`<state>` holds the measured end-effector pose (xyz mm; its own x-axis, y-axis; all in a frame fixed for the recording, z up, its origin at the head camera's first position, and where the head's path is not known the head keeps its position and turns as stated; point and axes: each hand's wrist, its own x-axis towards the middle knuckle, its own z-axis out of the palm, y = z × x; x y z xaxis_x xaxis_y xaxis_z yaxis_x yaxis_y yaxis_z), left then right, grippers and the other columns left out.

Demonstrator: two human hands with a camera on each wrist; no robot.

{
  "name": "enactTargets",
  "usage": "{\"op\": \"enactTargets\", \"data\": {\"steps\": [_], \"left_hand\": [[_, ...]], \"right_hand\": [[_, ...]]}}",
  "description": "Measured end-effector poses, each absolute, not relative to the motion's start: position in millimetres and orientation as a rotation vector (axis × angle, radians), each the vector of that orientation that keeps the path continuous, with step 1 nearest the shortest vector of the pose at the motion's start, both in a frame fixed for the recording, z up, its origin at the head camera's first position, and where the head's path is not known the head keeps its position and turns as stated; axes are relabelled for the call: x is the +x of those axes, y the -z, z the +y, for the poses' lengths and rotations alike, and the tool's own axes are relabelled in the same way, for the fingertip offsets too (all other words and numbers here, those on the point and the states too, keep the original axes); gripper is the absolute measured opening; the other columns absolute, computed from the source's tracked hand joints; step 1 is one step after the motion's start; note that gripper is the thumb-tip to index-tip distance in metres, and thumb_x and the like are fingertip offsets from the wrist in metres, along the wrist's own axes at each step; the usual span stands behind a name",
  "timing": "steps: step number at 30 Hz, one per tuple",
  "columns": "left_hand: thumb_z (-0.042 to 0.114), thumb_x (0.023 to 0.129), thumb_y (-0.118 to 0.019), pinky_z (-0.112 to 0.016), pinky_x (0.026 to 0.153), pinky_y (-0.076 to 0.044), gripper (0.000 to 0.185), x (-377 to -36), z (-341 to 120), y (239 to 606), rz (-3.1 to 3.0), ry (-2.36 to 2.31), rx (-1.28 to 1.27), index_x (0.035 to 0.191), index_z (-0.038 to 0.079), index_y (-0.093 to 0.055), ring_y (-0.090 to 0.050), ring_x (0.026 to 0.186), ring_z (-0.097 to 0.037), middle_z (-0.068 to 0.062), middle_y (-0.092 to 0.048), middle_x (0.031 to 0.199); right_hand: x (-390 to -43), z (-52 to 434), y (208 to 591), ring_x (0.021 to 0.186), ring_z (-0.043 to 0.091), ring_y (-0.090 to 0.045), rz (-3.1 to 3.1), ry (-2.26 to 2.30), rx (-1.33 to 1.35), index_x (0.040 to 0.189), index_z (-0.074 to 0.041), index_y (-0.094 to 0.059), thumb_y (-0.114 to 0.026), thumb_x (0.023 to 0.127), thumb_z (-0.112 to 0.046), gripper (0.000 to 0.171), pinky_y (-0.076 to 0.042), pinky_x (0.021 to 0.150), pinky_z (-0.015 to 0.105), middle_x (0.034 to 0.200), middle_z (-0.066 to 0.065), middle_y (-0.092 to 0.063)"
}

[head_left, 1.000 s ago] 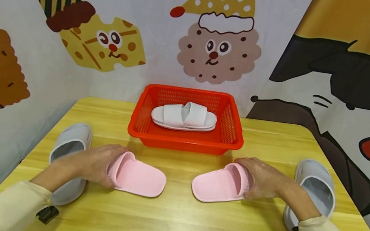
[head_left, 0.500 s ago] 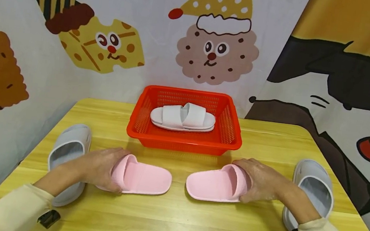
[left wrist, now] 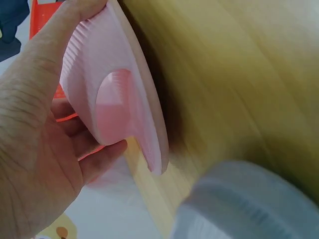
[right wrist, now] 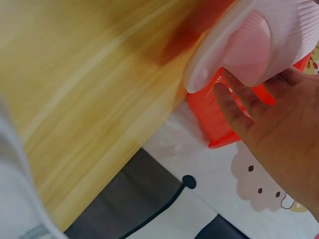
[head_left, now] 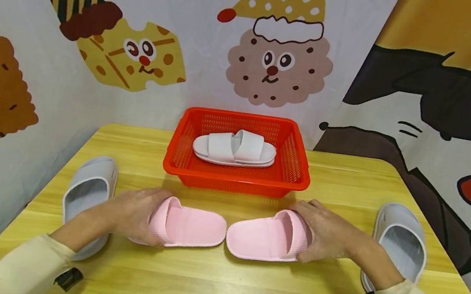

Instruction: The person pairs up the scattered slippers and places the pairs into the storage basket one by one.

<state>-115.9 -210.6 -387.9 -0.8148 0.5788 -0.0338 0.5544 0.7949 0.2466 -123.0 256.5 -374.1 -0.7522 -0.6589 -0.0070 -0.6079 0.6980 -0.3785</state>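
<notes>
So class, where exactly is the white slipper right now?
In the head view the white slipper lies inside the red basket at the table's far middle, beyond the two pink slippers that the hands hold.

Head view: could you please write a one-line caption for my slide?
Two hands hold pink slippers heel to heel before a red basket.
</notes>
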Motion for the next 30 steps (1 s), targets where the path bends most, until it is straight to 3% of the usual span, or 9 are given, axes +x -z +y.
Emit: {"op": "enactTargets", "data": {"steps": [8, 17, 30], "left_hand": [[0.068, 0.063, -0.081, -0.033, 0.068, -0.052, 0.086, -116, -200, 390, 2.882, -0.358, 0.987, 0.127, 0.018, -0.058, -0.062, 0.085, -0.014, 0.004, -0.062, 0.115], [0.073, 0.062, -0.08, -0.035, 0.068, -0.052, 0.09, -117, -186, 391, 2.891, -0.34, 1.044, 0.13, 0.018, -0.058, -0.062, 0.088, -0.015, 0.002, -0.062, 0.12], [0.071, 0.064, -0.079, -0.034, 0.071, -0.052, 0.091, -119, -171, 389, 2.847, -0.357, 1.038, 0.132, 0.015, -0.057, -0.06, 0.089, -0.013, 0.002, -0.062, 0.118]], "right_hand": [[-124, 248, 374, 0.103, 0.012, -0.05, 2.773, 0.53, -1.082, 0.133, -0.018, -0.056, -0.092, 0.057, -0.04, 0.086, -0.051, 0.08, 0.033, 0.121, -0.014, -0.057], [-122, 239, 376, 0.101, 0.011, -0.049, 2.833, 0.512, -1.092, 0.129, -0.02, -0.059, -0.09, 0.056, -0.043, 0.083, -0.05, 0.076, 0.031, 0.118, -0.015, -0.056], [-118, 231, 379, 0.105, 0.013, -0.046, 2.876, 0.488, -1.048, 0.135, -0.017, -0.056, -0.089, 0.055, -0.048, 0.092, -0.046, 0.086, 0.045, 0.121, -0.01, -0.054]]}}
